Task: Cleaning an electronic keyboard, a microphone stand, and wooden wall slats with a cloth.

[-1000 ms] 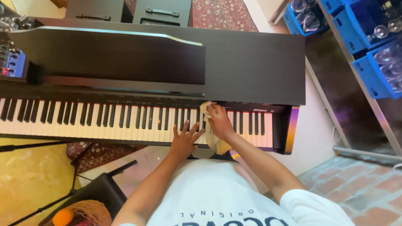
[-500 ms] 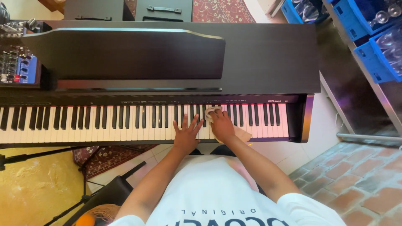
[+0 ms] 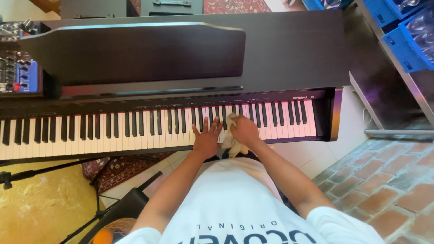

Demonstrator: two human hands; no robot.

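The right hand (image 3: 245,130) presses a crumpled pale cloth (image 3: 231,135) onto the white keys of a dark digital piano (image 3: 289,54), a little right of the keyboard's middle; its fingers are curled down over the cloth, clamped on it, and part of the cloth hangs over the front edge of the keys just below the hand. The left hand (image 3: 207,138) lies flat just beside it on the keys (image 3: 113,135), fingers spread apart and stretched toward the black keys, holding nothing; whether it touches the cloth's edge is hard to tell from this angle. Both forearms reach up from a white shirt (image 3: 235,203) at the bottom of the view. Behind the keyboard stands the piano's long black music rest (image 3: 135,52). At the far left, beside the piano, sits a small mixing console (image 3: 16,72) with rows of knobs. Blue plastic crates (image 3: 407,36) stand on a shelf at the upper right. Under the piano are a dark stand (image 3: 54,169), a patterned red rug (image 3: 117,167) and, to the right, brick-coloured floor tiles (image 3: 384,190).
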